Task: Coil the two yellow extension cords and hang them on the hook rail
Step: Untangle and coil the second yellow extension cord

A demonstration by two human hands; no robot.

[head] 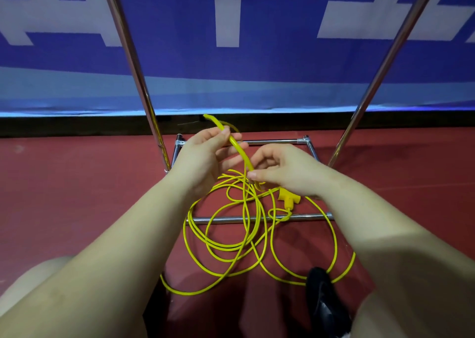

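Both hands are on one short stretch of yellow cord [240,150], and we hold it well above the floor [77,183], in front of the rack's chrome base bars. That stretch runs on a slant, from up and away at the left hand [205,155] down and toward us to the right hand [282,169], so its long axis lies across the gap between our palms. Our left fingers [226,134] curl loosely round the upper part, thumb against it; our right fingers [253,175] pinch the lower end, closed tight. Below the right hand the cord drops into a loose tangle [231,235] on the floor, draped over the near bar [221,219], with a yellow socket block [289,199] just under our right wrist. We cannot separate the two cords in that heap. We judge coiling has barely begun.
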